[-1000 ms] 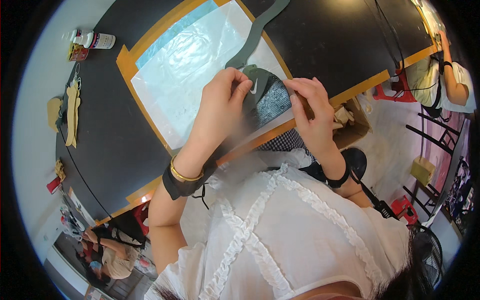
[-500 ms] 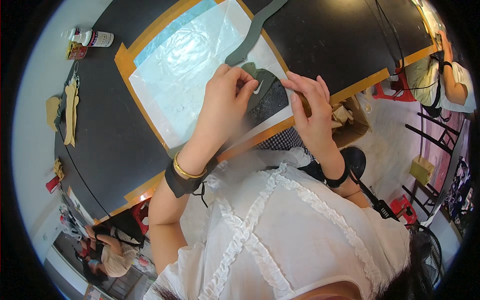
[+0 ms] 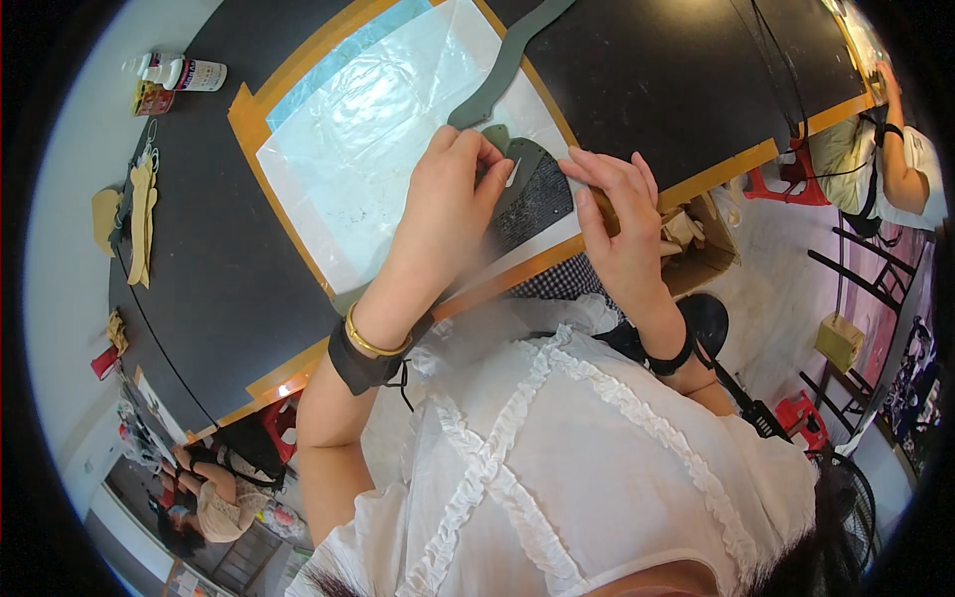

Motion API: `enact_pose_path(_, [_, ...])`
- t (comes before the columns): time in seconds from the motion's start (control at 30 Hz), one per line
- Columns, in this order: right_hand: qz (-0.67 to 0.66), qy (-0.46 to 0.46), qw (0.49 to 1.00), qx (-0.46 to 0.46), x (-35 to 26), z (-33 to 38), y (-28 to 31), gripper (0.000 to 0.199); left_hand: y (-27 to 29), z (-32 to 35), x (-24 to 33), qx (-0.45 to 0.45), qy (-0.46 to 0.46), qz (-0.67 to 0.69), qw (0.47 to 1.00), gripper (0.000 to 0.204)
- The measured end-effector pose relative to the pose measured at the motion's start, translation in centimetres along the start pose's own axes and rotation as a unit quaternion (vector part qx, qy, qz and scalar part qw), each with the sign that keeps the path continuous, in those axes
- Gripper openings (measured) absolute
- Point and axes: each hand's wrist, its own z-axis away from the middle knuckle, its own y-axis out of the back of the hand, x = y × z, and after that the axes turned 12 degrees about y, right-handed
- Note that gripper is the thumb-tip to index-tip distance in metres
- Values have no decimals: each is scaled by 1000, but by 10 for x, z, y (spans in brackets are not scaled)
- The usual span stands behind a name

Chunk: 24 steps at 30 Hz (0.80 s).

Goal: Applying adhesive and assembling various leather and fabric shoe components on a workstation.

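Observation:
A dark shoe-upper-like piece [image 3: 537, 204], green at its upper end and black and textured lower down, lies on the plastic-covered white sheet [image 3: 298, 169]. My left hand [image 3: 448, 189] is closed over its upper left part, thumb and index finger pinched at a small, slim white piece [image 3: 512, 173]. The fingers partly hide that white piece. By the right edge of the dark piece is my right hand [image 3: 625, 219], fingers stretched and thumb apart, fingertips close to or touching the edge. A long curved grey-green strip [image 3: 497, 80] lies just beyond my left hand.
The black table [image 3: 229, 269] has tan tape along its edges. White bottles [image 3: 189, 75] and tan cut pieces [image 3: 140, 224] are at the left. Below the edge, right, stands a cardboard box [image 3: 711, 244]. Other people [image 3: 234, 502] sit at the lower left and far right.
My left fingers have shifted slightly at the white piece, which shows narrower now. My right hand has hardly moved.

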Motion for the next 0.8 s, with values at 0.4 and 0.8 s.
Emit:
enact_pose_path(0.4, [1,-16,1000,25,-3,-6,-1,33,1,-2,2,18,-10,3,1000,20])
enact_pose_path(0.8, [62,169,957,-229,-17,-28,-6,41,23,58,-22,126,-123,-76,981,31])
